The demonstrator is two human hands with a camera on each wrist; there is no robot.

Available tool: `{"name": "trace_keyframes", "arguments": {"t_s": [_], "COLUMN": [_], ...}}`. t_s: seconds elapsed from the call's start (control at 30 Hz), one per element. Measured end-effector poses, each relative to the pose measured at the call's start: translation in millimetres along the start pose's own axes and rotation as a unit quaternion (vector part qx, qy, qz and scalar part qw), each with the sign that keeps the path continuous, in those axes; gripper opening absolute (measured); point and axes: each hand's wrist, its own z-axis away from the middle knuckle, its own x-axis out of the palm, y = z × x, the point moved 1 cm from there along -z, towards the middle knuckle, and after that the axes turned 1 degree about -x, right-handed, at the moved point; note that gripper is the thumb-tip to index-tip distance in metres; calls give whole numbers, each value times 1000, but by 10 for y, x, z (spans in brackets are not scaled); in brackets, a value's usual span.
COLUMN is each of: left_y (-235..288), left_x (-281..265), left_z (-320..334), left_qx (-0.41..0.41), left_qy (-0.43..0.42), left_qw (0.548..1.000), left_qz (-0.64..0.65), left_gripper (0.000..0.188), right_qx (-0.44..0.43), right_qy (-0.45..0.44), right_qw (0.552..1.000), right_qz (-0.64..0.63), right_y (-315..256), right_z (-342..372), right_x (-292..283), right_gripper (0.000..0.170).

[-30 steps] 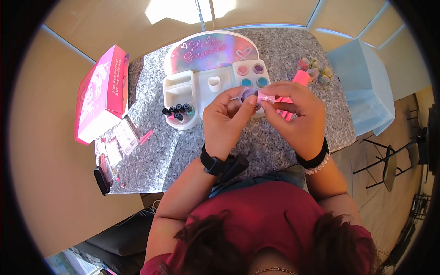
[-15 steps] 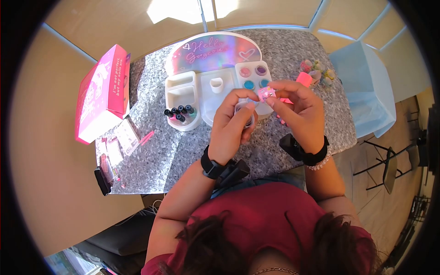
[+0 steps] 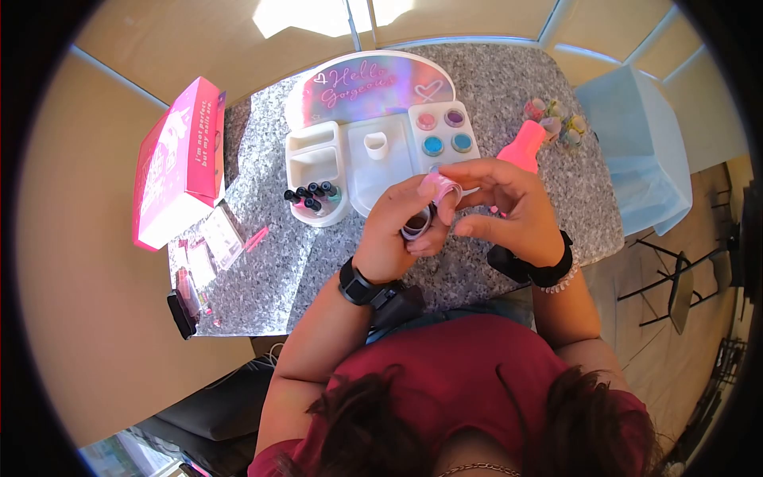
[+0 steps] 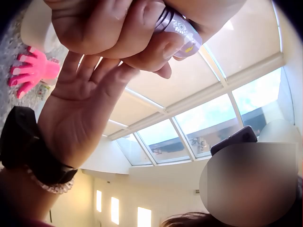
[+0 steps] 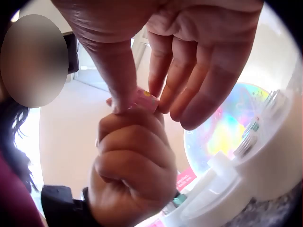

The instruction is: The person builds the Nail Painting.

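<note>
The left hand holds a small round container with a dark opening low in its fingers. Its thumb and forefinger also grip a small shiny pink cylindrical piece. Beside them, the right hand has its fingers loosely extended and its thumb apart, with the fingertips close to the pink piece; contact is unclear. In the left wrist view, a lavender decorated item shows between the left hand's fingers. The right wrist view has the pink piece above the curled left hand.
A white organizer holds colored pots and several black-capped bottles. Right of it are a pink model hand and small floral items. Leftward are a pink box and flat packs; a blue bin stands far right.
The pink piece has passed from the right hand's pinch into the left hand's grip. The right thumb has come away, and the left hand's container sits lower with its opening in view.
</note>
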Motion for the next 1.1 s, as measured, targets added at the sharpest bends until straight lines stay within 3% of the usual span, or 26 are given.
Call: {"name": "trace_keyframes", "arguments": {"t_s": [0.1,0.17,0.3,0.47,0.53,0.6,0.73,0.9,1.0,1.07,1.1], "left_y": [-38,-46,-23,-20,-17,-3,-26,-24,6,53,69], "left_x": [-50,-58,-23,-10,19,58,148,108,94,99,94], "left_z": [-9,-14,-38,-37,-5,-8,-27,-26,7,28,30], "left_qx": [-9,-6,-6,-14,-3,9,41,36,30,22,22], "left_qy": [-44,-58,-114,-146,-73,-65,-48,-86,-87,-104,-104], "left_qw": [995,991,982,978,995,998,989,990,995,994,994], "left_qz": [89,119,148,149,69,11,-133,-107,-29,32,33], "left_gripper": [43,45,50,56,61,61,63,65,67,71,71], "right_qx": [11,-19,-52,-87,-93,-99,-28,-13,-17,-111,-110], "right_qy": [35,56,79,181,177,174,184,185,161,139,139], "right_qw": [999,990,988,968,965,961,980,983,986,926,926], "right_qz": [35,130,119,152,172,191,73,-5,49,332,332], "right_y": [24,14,97,83,117,120,159,232,161,17,-15], "right_z": [24,25,23,21,48,54,35,53,60,44,33], "right_x": [-7,-6,-8,79,46,48,108,106,22,-74,-111], "right_gripper": [45,43,45,37,36,35,25,16,17,18,18]}}
